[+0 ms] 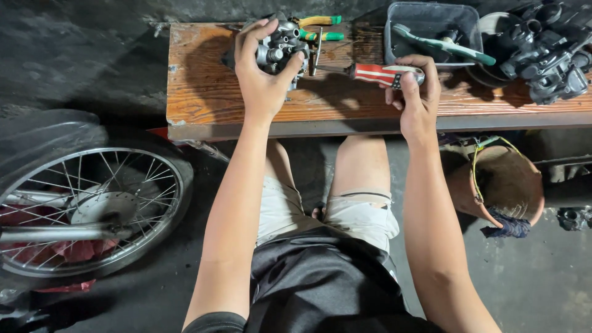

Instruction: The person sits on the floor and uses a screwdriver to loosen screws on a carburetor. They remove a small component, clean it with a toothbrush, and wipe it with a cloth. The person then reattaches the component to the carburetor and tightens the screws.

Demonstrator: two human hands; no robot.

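Observation:
My left hand grips a small grey metal carburettor resting on a worn wooden bench. My right hand holds a screwdriver with a red and white striped handle, its shaft pointing left toward the carburettor. Both arms reach forward over my knees, which sit just below the bench's front edge.
Green-handled pliers lie behind the carburettor. A grey plastic tray holds a green tool. Dark engine parts fill the bench's right end. A spoked wheel stands at left, a brown basket at right.

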